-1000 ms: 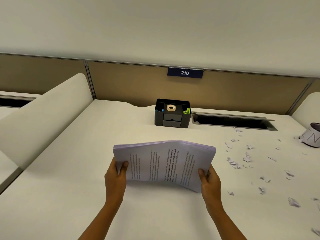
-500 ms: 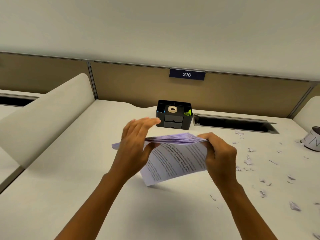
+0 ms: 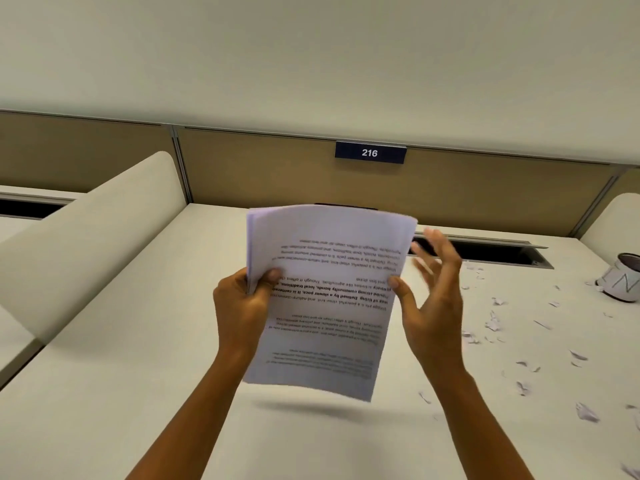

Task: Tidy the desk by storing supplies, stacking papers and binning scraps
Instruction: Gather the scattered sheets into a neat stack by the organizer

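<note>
We see the left hand (image 3: 242, 306) gripping the stack of papers (image 3: 332, 306) at its left edge, with the thumb on the front sheet. The right hand (image 3: 433, 306) is spread and blurred, and only its thumb touches the right edge. The stack stands nearly upright above the desk (image 3: 121, 341), its print upside down. To the right, paper scraps (image 3: 491, 323) lie scattered near a tipped white cup (image 3: 621, 282).
</note>
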The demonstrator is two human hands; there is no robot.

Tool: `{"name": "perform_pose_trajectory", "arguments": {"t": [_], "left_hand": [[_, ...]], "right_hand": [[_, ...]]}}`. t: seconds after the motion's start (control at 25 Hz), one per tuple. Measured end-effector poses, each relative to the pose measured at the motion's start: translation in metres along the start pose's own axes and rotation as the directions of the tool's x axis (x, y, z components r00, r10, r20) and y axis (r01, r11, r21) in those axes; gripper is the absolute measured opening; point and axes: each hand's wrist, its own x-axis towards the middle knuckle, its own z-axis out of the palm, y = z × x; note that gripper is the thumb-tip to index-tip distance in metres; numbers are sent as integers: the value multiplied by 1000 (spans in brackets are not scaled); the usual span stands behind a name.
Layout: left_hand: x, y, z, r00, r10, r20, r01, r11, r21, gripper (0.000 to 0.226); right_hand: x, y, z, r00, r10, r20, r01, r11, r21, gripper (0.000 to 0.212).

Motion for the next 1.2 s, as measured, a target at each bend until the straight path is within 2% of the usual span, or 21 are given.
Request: {"name": "perform_pose_trajectory", "arguments": {"t": [0.08,0.16,0.2,0.28,0.44,0.56,0.72,0.88,1.0,1.12,1.2], "left_hand": [[-2,0,2,998,-68,-1,67,991,-117,20],[-4,-2,5,997,-79,14,80,985,-150,19],[-6,-3,6,997,-74,27,77,986,-145,20],[-11,-6,8,996,-61,58,68,988,-135,20],[-21,-19,9,993,-89,82,99,987,-123,27],[-25,-22,10,991,-103,83,112,987,-115,24],[-26,-23,10,995,-72,72,82,988,-133,31],[-38,-47,7,987,-143,78,149,986,-73,26],[-47,-60,7,981,-178,77,179,984,-16,27],[-38,-53,3,989,-126,75,126,992,14,42],[-23,-42,-4,997,-64,33,66,996,-66,70]], "right_hand": [[-15,9,11,972,198,124,-224,941,254,43],[-25,17,22,954,266,139,-296,909,294,15],[-28,20,26,953,281,112,-301,910,285,9],[-34,24,30,941,329,80,-337,890,307,5],[-52,36,34,890,435,138,-456,836,305,5],[-55,37,39,882,449,145,-472,835,284,14],[-54,37,39,884,455,112,-466,827,314,20],[-69,52,43,854,494,162,-520,809,274,18],[-70,55,44,862,495,110,-506,827,244,23],[-62,48,41,906,423,32,-421,888,183,25],[-53,44,36,951,310,-23,-305,944,124,14]]}}
